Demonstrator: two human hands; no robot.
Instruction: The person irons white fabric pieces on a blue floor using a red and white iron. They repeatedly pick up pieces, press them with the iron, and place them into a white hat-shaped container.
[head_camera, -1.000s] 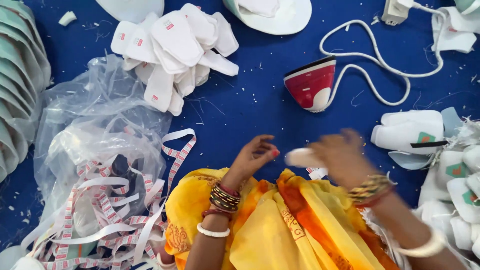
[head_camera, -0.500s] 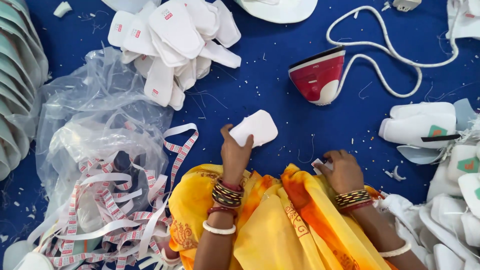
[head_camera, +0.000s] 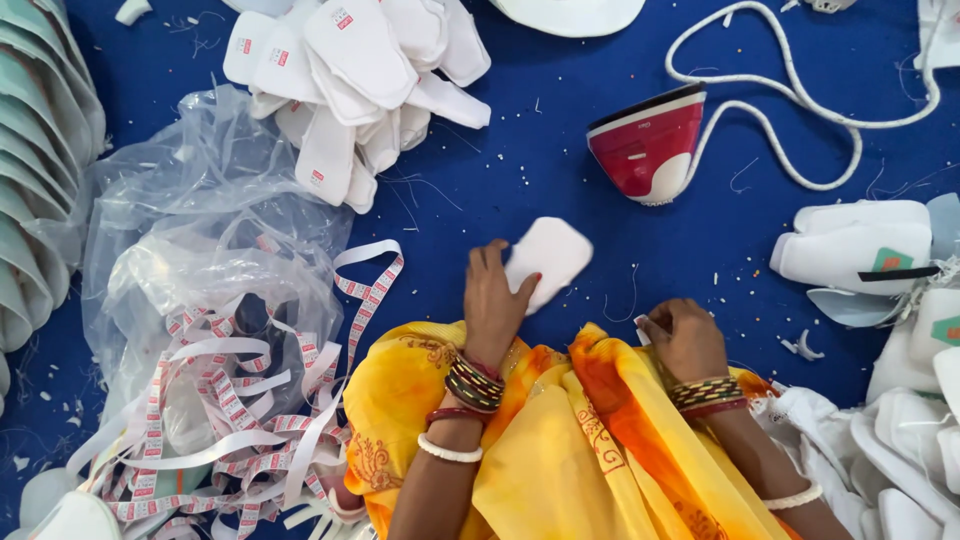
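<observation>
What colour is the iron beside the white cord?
Red with white trim, the iron shows best in the head view.

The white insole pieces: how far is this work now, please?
Looks done: a pile of labelled white insole pieces lies at top. In hand: the left hand presses one plain white piece on the blue cloth; the right hand is closed. Left: label strips and stacked pieces at right.

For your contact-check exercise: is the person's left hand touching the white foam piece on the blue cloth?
Touching. The head view shows the left hand lying on the white foam piece, its fingers overlapping the piece's left edge with no blue cloth visible between them.
</observation>
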